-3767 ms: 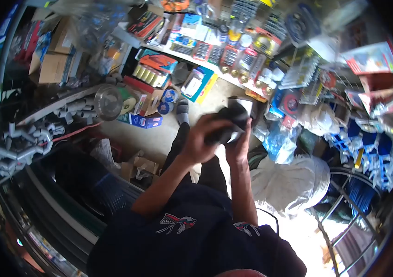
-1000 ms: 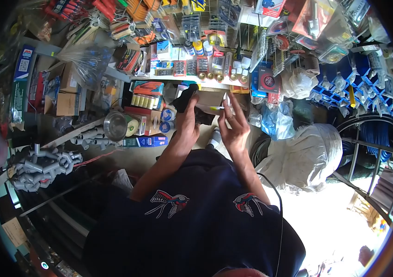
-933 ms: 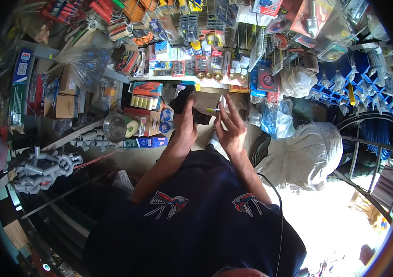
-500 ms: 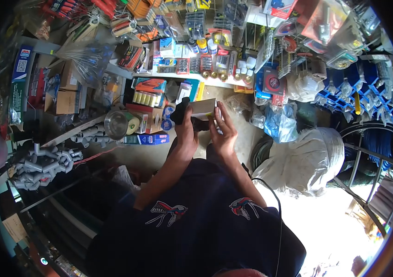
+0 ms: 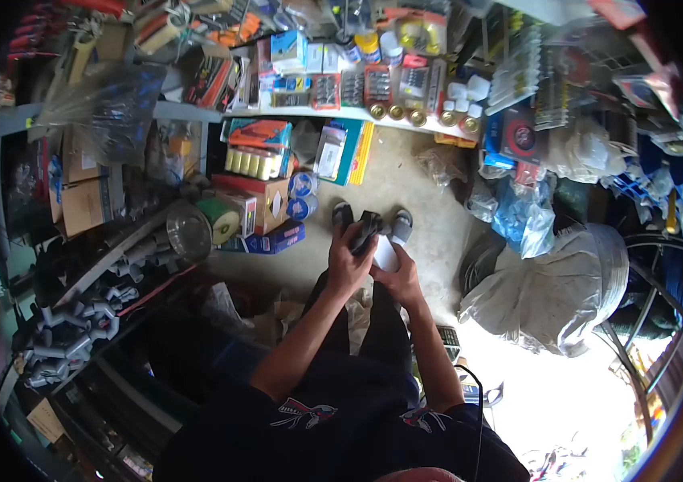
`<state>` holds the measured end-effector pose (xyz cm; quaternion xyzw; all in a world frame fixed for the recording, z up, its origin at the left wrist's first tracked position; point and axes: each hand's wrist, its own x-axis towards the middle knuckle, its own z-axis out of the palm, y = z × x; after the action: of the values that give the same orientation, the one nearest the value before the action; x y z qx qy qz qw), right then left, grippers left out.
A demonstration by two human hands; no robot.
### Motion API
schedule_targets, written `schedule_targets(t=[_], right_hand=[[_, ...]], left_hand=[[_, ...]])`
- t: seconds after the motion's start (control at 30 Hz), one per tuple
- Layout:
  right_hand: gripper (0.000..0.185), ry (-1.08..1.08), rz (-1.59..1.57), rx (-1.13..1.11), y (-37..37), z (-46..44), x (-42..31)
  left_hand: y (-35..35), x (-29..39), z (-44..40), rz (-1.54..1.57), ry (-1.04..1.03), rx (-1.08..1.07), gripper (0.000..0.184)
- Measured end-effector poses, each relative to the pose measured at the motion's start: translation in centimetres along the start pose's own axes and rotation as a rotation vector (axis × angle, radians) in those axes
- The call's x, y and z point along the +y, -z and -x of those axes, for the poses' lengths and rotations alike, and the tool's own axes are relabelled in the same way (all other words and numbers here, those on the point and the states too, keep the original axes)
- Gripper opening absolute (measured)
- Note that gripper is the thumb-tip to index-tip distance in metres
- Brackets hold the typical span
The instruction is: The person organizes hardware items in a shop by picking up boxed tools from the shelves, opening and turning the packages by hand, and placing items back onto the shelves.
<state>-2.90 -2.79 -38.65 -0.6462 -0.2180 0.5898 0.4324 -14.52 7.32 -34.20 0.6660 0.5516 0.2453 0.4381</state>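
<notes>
In front of my body, above the floor, my left hand [image 5: 349,263] is closed round a dark black object [image 5: 368,228], whose kind I cannot make out. Just right of it, my right hand [image 5: 402,281] grips a white box [image 5: 387,255], seen in part between the two hands. The hands are close together, and the fingers partly cover both things. Whether the black object touches the box I cannot tell. Beyond them, my feet in sandals [image 5: 403,226] show on the concrete floor [image 5: 389,173].
A shelf [image 5: 341,114] with small packets, bottles and gold-capped jars runs across the back. Left are a cardboard box [image 5: 275,200], a green tape roll [image 5: 218,218] and grey pipe fittings [image 5: 76,333]. A large white sack [image 5: 546,289] and a blue plastic bag [image 5: 524,217] lie right.
Both hands have come lower and nearer my body, still with the black object and the box. The box is turned and shows less. My head view has shifted, bringing the sandals into sight.
</notes>
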Motion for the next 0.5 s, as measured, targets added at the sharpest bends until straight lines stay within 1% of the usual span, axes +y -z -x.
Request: schedule_targets(t=[0.03,0.1,0.13,0.17,0.23,0.27,0.3,0.37,0.4,0.43,0.47,0.5], right_hand=[[0.07,-0.02,-0.002,-0.014,-0.7,-0.8,0.9],[0.061,-0.079,0.101,0.143,-2.3,-2.4,2.2],[0.051,-0.094,0.236,0.236,-3.1,-3.4,2.0],[0.044,0.003,0.218,0.273,-3.4,-4.1,2.8],[0.047,-0.069,0.204,0.28,-3.9,-5.0,3.3],[0.055,-0.112,0.163,0.288,-4.1,-4.9,2.8],[0.062,-0.123,0.195,0.267,-4.6,-5.0,4.8],[0.062,-0.309,-0.002,0.199,-5.5,-4.7,-0.6],[0.055,-0.333,-0.307,0.196,-6.2,-4.6,0.1],[0.054,-0.299,-0.529,0.123,-6.3,-4.7,0.9],[0.053,-0.276,-0.638,0.117,-6.3,-4.9,1.7],[0.052,-0.255,-0.745,0.108,-6.3,-5.1,1.8]], left_hand=[[-0.2,-1.0,-1.0,-0.091,-0.045,-0.03,0.03],[-0.3,-2.1,-2.1,-0.311,-0.255,-0.04,0.034],[-0.1,-2.6,-2.5,-0.346,-0.299,-0.21,0.034],[0.2,-2.6,-2.2,-0.451,-0.396,-0.305,0.028],[0.8,-5.5,-3.0,-0.401,-0.411,-0.44,0.029],[1.7,-7.0,-4.3,-0.43,-0.407,-0.566,0.033],[2.0,-8.6,-5.3,-0.353,-0.414,-0.509,0.038],[1.5,-11.0,-6.8,-0.13,-0.163,-0.273,0.038],[1.0,-12.9,-6.8,0.045,0.054,-0.103,0.038],[0.7,-12.8,-7.5,0.221,0.266,0.068,0.037],[0.8,-12.4,-7.0,0.558,0.544,0.166,0.037],[0.7,-12.4,-6.1,0.567,0.543,0.171,0.037]])
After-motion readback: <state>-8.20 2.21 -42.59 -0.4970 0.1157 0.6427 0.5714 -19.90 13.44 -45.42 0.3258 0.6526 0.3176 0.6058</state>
